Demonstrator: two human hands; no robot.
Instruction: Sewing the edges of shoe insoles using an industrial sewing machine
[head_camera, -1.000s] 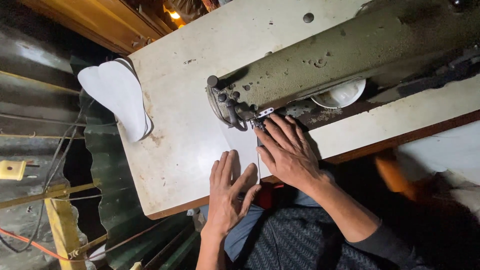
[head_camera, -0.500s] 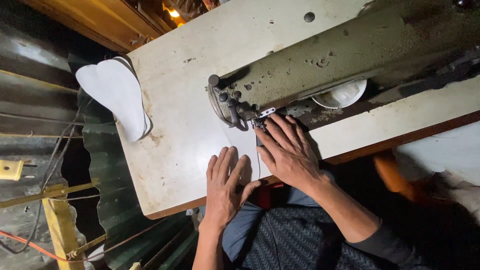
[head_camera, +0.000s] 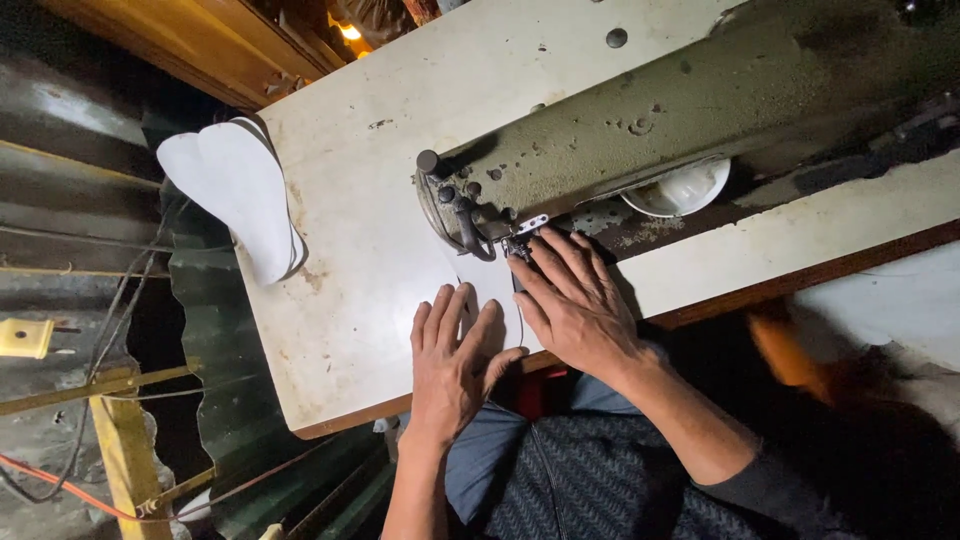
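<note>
An olive-green sewing machine (head_camera: 700, 110) lies across a worn white table (head_camera: 360, 250). A flat white piece of material (head_camera: 495, 290) sits under the needle area. My left hand (head_camera: 455, 365) presses flat on its near part, fingers spread. My right hand (head_camera: 570, 300) lies flat beside it, fingertips close to the presser foot (head_camera: 518, 245). Neither hand grips anything.
A stack of white shoe insoles (head_camera: 235, 195) hangs over the table's left edge. A white bobbin cover or dish (head_camera: 685, 190) sits behind the machine arm. Corrugated metal sheeting (head_camera: 90, 200) and a yellow frame (head_camera: 120, 450) stand to the left. A lamp (head_camera: 348, 32) glows at the top.
My left hand has slid a little forward on the white piece toward the needle. My right hand stays almost where it was.
</note>
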